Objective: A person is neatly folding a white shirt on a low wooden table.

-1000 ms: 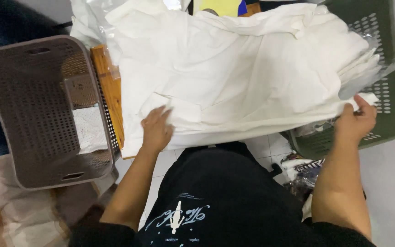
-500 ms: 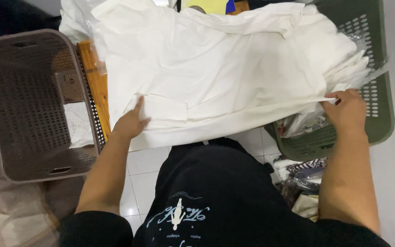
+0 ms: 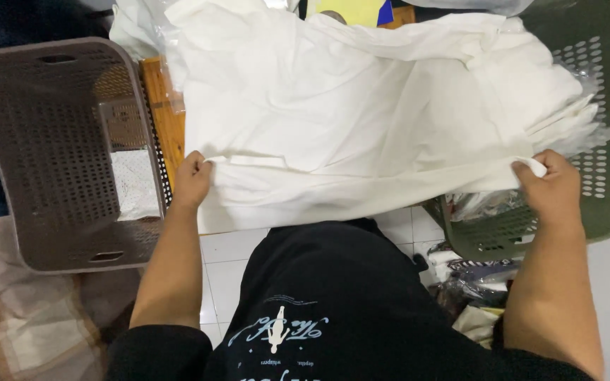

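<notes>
White garment (image 3: 361, 120) | spread over wooden table (image 3: 167, 127), between brown basket (image 3: 44, 155) and green basket (image 3: 601, 176) | soft, light, limp, probably slides | left hand (image 3: 192, 180), right hand (image 3: 548, 187) fingers pinched on near hem corners

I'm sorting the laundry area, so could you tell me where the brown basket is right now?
In the head view the brown basket sits on the person's left, just outside the left hand and beside the white cloth.
</notes>
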